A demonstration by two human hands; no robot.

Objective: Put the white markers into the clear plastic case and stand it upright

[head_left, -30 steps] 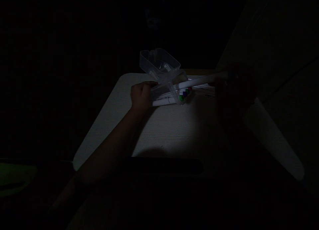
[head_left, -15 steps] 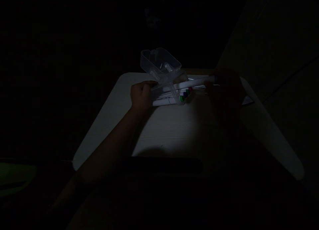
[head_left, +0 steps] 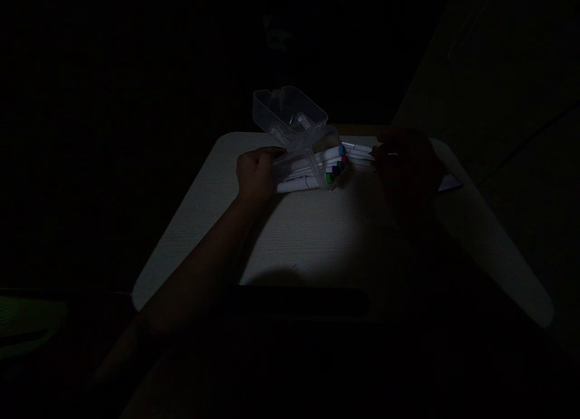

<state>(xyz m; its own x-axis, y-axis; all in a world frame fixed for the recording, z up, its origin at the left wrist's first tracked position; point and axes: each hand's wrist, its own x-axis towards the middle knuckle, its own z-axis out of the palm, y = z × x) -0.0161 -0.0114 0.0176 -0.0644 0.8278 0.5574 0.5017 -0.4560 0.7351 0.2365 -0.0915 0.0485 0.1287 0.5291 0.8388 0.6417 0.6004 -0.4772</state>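
Case [head_left: 301,142] of clear plastic, my landmark, lies open and tilted at the far middle of the pale surface [head_left: 317,237], its lid raised behind. White markers [head_left: 317,165] with coloured caps lie packed inside, caps toward the case's right end. My left hand [head_left: 254,174] rests at the left end of the case, fingers curled against its wall. My right hand [head_left: 405,165], deep in shadow, sits just right of the case beside further white markers [head_left: 360,153]; I cannot tell whether its fingers grip anything.
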